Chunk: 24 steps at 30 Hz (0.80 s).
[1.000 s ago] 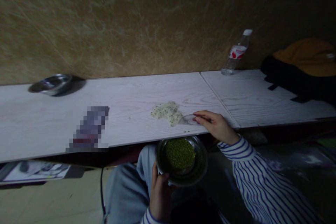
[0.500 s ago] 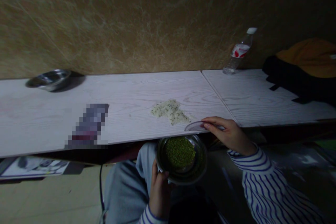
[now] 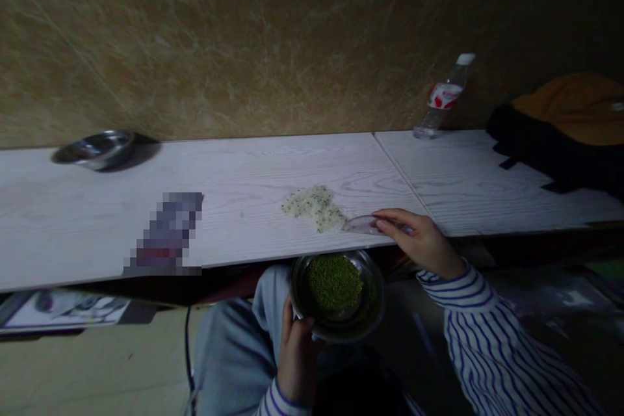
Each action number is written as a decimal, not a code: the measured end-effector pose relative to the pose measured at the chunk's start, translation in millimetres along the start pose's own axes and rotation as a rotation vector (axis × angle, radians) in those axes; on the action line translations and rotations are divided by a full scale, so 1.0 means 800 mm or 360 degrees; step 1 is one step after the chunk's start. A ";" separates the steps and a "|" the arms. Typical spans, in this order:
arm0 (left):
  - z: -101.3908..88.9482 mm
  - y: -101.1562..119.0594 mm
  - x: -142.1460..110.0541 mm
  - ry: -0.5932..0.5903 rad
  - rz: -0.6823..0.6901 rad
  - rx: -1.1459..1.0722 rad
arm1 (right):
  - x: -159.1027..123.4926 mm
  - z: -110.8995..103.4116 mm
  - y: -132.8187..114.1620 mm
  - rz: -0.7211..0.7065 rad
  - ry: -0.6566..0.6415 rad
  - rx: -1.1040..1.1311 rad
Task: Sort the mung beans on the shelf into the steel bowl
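Observation:
My left hand [image 3: 297, 354] is closed on the rim of a steel bowl [image 3: 373, 318], below the front edge of the table. Small green mung beans [image 3: 336, 283] lie in the bowl, mostly toward its far left side. In my right hand [image 3: 422, 237] is a thin, clear plastic piece with a curved edge, apparently a protractor [image 3: 361, 224], pinched between thumb and fingers. Its left tip is at the lower right edge of a pile of white rice-like grains [image 3: 312, 205] mixed with dark green specks. The pile lies on the white wood-grain table [image 3: 253, 162].
Another steel bowl [image 3: 95, 153] stands at the far left by the wall. A blurred-out flat object [image 3: 166, 234] lies left of the pile. A plastic bottle [image 3: 441, 97] stands at the back right, near a black and orange cloth item [image 3: 560, 123]. A seam crosses the table.
My right hand has moved slightly up and left, bringing the protractor from the table's front edge to the pile's edge. My left hand and the bowl have stayed in place.

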<state>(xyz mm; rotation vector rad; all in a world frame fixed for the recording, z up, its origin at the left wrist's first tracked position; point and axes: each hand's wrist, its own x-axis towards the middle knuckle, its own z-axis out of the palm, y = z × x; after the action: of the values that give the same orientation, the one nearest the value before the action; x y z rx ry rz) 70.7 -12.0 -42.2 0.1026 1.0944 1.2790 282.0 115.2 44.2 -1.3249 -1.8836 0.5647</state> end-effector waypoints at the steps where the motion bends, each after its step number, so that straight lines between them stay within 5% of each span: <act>1: -0.001 0.000 0.000 -0.0012 -0.0010 -0.0002 | 0.000 -0.001 0.001 0.0011 0.0019 -0.0001; 24: -0.002 -0.003 0.003 0.0025 0.0015 0.0003 | 0.005 -0.001 0.002 -0.0014 -0.0040 -0.0032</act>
<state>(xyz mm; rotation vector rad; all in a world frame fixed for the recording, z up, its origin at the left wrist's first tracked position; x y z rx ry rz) 71.6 -11.8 -45.8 0.0995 1.1098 1.2890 282.7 119.7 45.0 -1.3278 -1.9193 0.5615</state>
